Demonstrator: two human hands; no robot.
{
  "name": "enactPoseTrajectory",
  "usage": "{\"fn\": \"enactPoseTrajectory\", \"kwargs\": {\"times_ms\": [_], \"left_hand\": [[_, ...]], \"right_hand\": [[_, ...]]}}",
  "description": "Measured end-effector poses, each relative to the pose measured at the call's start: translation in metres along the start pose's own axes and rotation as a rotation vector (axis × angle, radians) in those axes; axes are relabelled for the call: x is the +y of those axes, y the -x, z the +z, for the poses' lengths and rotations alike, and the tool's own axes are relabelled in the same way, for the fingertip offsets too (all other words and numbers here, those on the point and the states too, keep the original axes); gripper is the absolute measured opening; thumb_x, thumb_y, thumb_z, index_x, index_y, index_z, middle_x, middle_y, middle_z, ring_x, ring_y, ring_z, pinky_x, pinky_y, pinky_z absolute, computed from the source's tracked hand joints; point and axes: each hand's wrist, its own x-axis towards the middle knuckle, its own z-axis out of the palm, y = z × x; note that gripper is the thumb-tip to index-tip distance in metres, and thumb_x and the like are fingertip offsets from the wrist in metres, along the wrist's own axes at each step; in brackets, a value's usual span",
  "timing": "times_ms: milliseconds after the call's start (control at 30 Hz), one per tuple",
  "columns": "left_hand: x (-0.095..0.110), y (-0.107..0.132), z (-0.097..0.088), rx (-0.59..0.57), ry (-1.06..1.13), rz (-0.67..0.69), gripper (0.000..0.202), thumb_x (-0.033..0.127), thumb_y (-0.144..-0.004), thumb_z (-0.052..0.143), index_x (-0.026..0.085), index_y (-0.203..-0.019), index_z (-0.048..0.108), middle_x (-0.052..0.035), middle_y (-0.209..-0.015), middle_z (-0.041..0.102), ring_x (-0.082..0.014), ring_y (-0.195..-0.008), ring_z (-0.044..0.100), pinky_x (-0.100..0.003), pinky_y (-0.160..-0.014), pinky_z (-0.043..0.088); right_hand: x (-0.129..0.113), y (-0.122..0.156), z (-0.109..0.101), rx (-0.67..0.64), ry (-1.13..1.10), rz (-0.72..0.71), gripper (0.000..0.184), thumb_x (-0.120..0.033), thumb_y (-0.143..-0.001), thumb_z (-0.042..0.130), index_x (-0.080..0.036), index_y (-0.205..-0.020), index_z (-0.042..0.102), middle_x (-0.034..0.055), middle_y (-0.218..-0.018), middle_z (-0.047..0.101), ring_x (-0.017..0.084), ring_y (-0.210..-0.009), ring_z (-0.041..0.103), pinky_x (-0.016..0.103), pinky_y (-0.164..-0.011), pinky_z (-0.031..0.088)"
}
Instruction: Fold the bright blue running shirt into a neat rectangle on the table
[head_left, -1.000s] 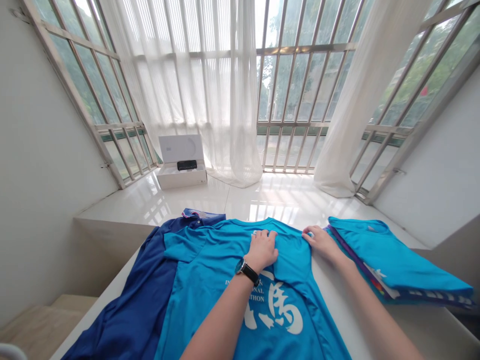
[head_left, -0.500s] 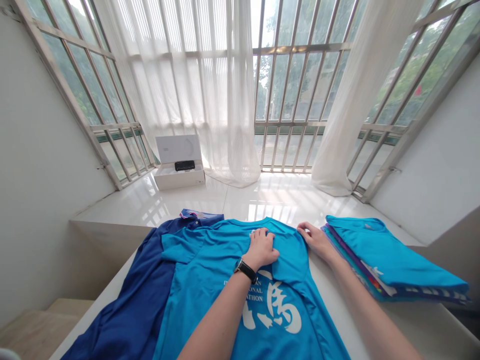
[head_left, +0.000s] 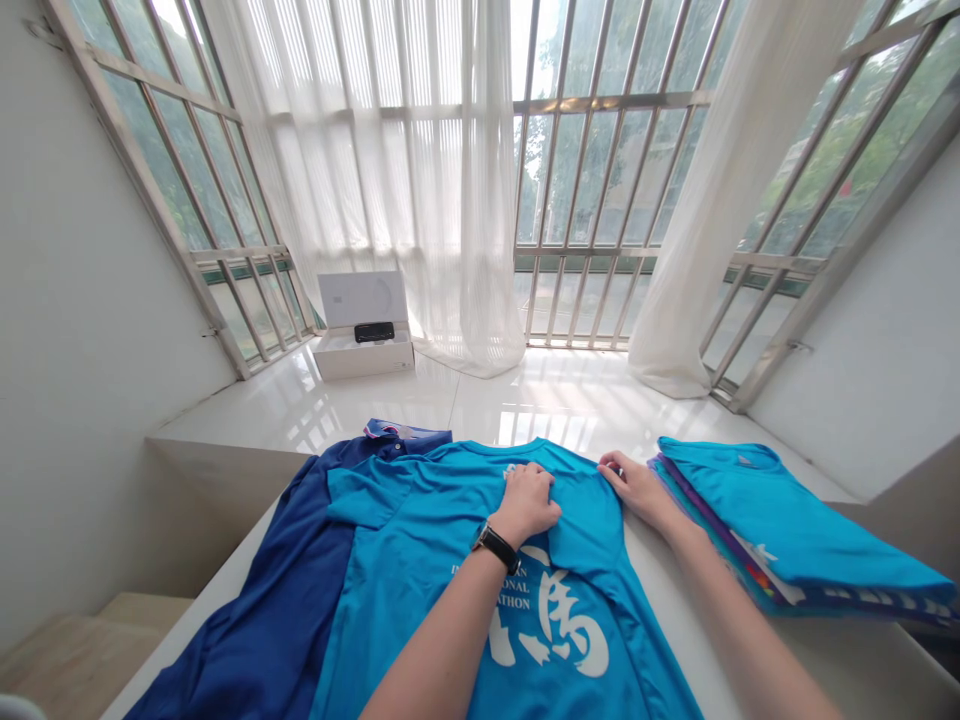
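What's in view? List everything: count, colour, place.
Table: one, white, lower middle
Blue shirt: one, light blue, spread on table
Collared shirt: one, navy, partly under blue shirt
Folded stack: one, light-blue top, table's right
Ledge: one, white, beyond table
Box: one, white, open on ledge
Device: one, black, in box
Curtains: two, white, hanging over ledge
Window bars: many, silver, behind curtains
Walls: two, white, both sides
Low surface: one, beige, lower left
Watch: one, black strap, left wrist
Left hand: one, on blue shirt
Right hand: one, at shirt's shoulder edge
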Motion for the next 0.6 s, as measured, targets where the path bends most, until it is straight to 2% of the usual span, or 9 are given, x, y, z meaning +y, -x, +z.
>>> {"fn": "enactPoseTrajectory", "kwargs": {"times_ms": [100,200,400,600], "left_hand": [[0.000,-0.001,-0.001,0.048,0.089,0.018,0.045,0.026,-0.080,0.055,0.019,-0.124,0.063,-0.0089,-0.127,0.060,-0.0260,-0.112,0.058,-0.039,-0.103,0.045],[0.000,-0.002,-0.002,0.088,0.200,-0.017,0.041,0.026,-0.085,0.051,0.018,-0.124,0.061,-0.0085,-0.130,0.059,-0.0223,-0.111,0.060,-0.032,-0.100,0.048],[0.000,-0.003,-0.006,0.113,0.238,-0.081,0.037,0.026,-0.085,0.054,0.017,-0.119,0.063,-0.0101,-0.125,0.061,-0.0237,-0.113,0.059,-0.033,-0.102,0.047],[0.001,0.001,-0.010,0.034,0.135,-0.096,0.046,0.033,-0.082,0.058,0.017,-0.126,0.059,-0.0102,-0.129,0.058,-0.0261,-0.113,0.059,-0.035,-0.099,0.048]], "right_hand": [[0.002,0.000,-0.005,-0.031,-0.006,0.011,0.029,-0.046,-0.084,0.051,-0.023,-0.094,0.066,0.0036,-0.082,0.073,0.020,-0.070,0.066,0.030,-0.066,0.050],[0.007,0.000,-0.007,-0.039,0.005,0.022,0.028,-0.038,-0.080,0.051,-0.022,-0.095,0.069,0.0030,-0.080,0.073,0.019,-0.067,0.065,0.030,-0.067,0.050],[0.015,-0.002,-0.004,0.002,0.033,-0.009,0.027,-0.036,-0.082,0.050,-0.022,-0.094,0.070,0.0037,-0.081,0.073,0.020,-0.070,0.066,0.032,-0.070,0.050],[0.018,-0.005,0.001,0.075,0.043,-0.057,0.025,-0.037,-0.084,0.050,-0.022,-0.090,0.068,0.0057,-0.087,0.071,0.021,-0.075,0.066,0.034,-0.075,0.051]]}}
